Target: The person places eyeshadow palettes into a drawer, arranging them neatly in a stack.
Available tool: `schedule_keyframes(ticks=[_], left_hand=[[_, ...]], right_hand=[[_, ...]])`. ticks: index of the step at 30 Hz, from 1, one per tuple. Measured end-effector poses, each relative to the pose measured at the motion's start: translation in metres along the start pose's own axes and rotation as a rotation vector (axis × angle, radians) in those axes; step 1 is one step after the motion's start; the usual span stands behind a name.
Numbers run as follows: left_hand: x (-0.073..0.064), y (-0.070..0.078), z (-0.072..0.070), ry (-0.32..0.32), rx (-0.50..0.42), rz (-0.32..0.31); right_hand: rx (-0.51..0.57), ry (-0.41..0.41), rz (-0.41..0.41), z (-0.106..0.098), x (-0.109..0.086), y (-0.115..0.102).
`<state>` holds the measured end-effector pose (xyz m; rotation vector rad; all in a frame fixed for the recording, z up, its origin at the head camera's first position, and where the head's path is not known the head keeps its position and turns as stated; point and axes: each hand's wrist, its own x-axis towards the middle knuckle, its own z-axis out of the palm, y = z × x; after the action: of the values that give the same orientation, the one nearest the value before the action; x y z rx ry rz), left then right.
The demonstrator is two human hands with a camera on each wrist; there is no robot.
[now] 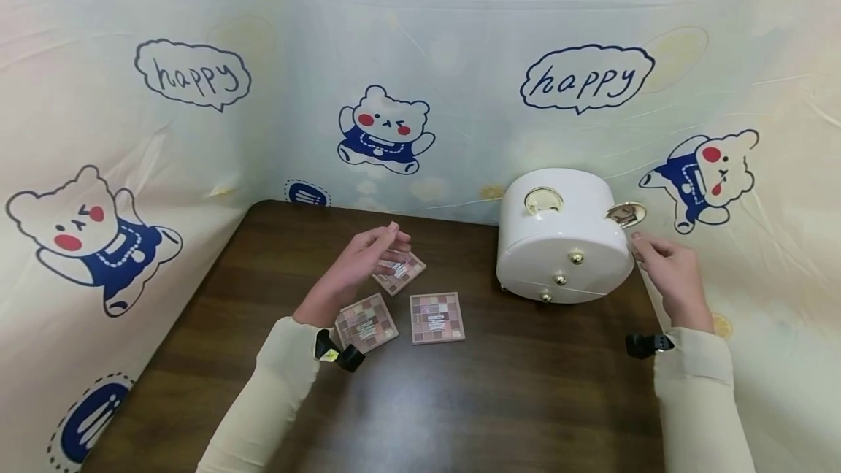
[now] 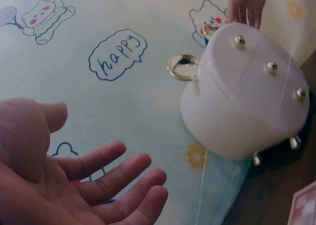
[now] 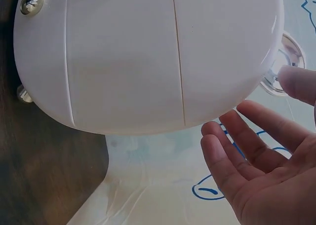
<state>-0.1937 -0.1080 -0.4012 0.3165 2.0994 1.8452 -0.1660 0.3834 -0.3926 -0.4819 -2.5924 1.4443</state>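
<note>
One likely trouble sat left of the frame's centre, where the left hand point(image 1: 358, 258), fingers spread loosely and holding nothing, hung about the rear palette point(image 1: 404, 279); lowered carelessly, it could nudge that palette into the front-left palette point(image 1: 366, 323) lying near it, since both looked flat and light. The front-right palette point(image 1: 437, 318), at mid-frame, seemed safer. Right of centre the risk looked greater: the white box point(image 1: 565, 236) stood near the right edge of the dark table point(image 1: 539, 385), and a hard push from the right hand point(image 1: 677, 276) could rock or slide it — while a knock might strain the right ear point(image 1: 626, 214), which jutted out unguarded. That hand's thumb stood apart from its slightly bent fingers, their tips at the box's rim; whether they pressed on it, I could not tell. Counted left to right, there were one cream left sleeve point(image 1: 269, 393), one hand, three palettes, one box with two gold-rimmed ears, three gold knobs point(image 1: 576, 257) down its front and — in the left wrist view — two visible feet point(image 2: 295, 142), then the second hand and one right sleeve point(image 1: 703, 400).
</note>
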Motion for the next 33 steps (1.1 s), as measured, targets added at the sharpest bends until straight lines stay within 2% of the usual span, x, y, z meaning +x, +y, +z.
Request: schedule_keyframes(ticks=[8,13,20,26,33], left_hand=[[0.007,0.003,0.025,-0.119,-0.09,-0.004],[0.015,0.001,0.046,-0.177,-0.17,-0.017],[0.024,0.001,0.078,-0.237,-0.354,-0.09],[0.037,-0.002,0.104,-0.284,-0.42,-0.133],[0.058,-0.011,0.138,-0.306,-0.556,-0.206]], right_hand=[[-0.038,-0.026,0.01,0.001,0.004,0.006],[-0.044,-0.033,0.013,0.001,0.006,0.007],[-0.033,-0.041,0.035,0.004,0.006,0.007],[-0.047,-0.058,0.051,0.003,0.006,0.007],[-0.044,-0.057,0.04,0.004,0.009,0.007]])
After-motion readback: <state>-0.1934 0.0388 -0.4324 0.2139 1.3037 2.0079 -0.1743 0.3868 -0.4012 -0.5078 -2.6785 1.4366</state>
